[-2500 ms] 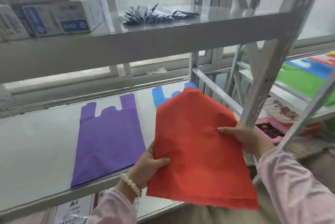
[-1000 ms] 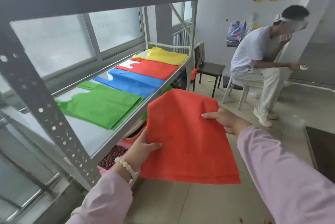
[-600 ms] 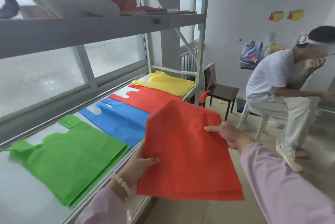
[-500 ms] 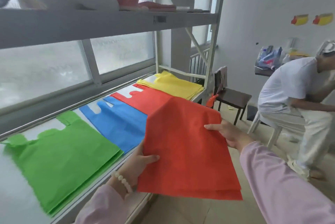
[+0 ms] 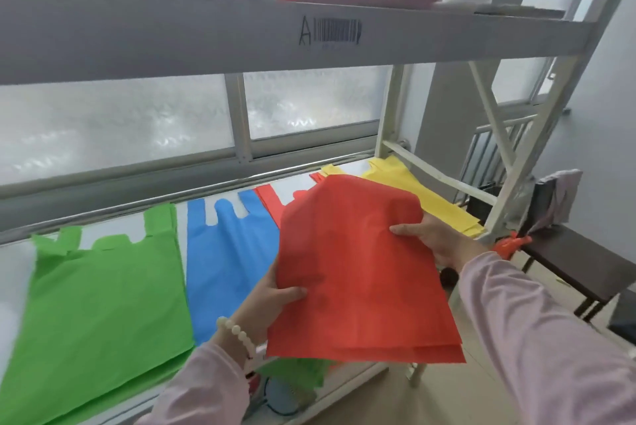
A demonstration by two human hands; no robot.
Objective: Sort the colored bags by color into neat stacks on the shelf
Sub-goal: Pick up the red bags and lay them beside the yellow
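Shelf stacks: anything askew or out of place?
Green stack is the untidy one: its lower bags fan out past the top bag at the front, and its left handle looks folded over. Blue stack lies flat. Nothing torn or spilled.

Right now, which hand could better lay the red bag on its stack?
Right, probably: right hand grips the bag farther forward, nearer the red stack; left hand holds its near edge.

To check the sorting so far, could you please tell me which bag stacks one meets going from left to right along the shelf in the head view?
green stack → blue stack → red stack → yellow stack
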